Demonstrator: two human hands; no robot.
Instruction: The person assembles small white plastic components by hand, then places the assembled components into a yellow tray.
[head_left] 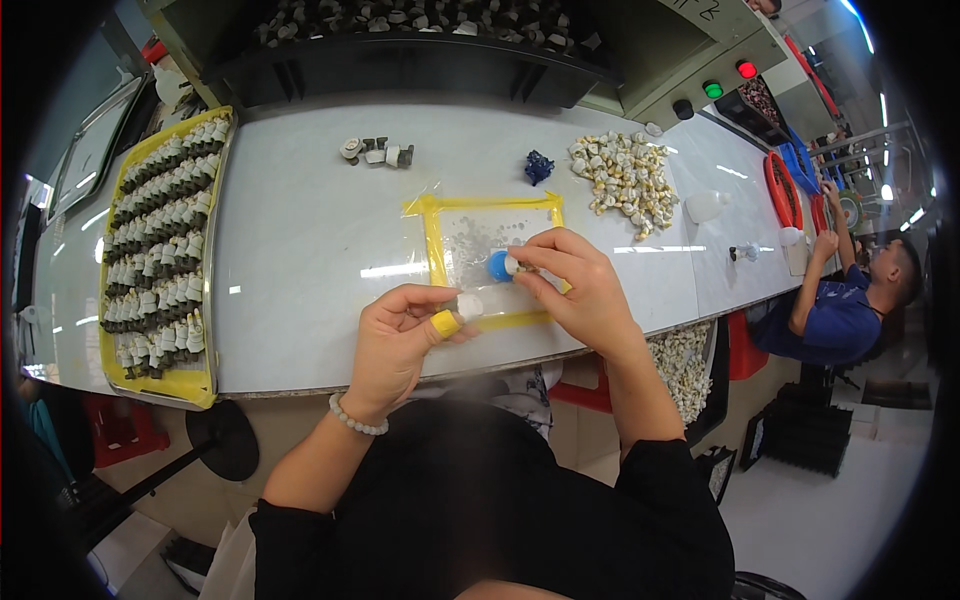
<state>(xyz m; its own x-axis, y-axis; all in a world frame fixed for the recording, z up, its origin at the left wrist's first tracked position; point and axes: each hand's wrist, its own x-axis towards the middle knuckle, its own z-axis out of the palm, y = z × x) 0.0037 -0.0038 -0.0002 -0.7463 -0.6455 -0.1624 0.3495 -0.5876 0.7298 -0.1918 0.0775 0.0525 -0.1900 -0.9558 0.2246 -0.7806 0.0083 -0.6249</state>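
Note:
My left hand (398, 338), its thumb wrapped in yellow tape, is closed on a small white plastic piece (469, 306). Close by on the right, the fingertips of my right hand (580, 285) pinch another small white part (512, 265). That part touches or sits right beside a round blue piece (498, 266); I cannot tell whether the two are joined. Both hands are over a clear sheet (480, 235) marked with grey smudges and edged with yellow tape (434, 240).
A yellow tray (212, 290) with rows of white-and-dark parts stands left. Loose parts (385, 153), a dark blue lump (538, 167) and a pile of whitish pieces (625, 180) lie farther back. A black bin (420, 75) spans the far side. A co-worker (845, 300) sits right.

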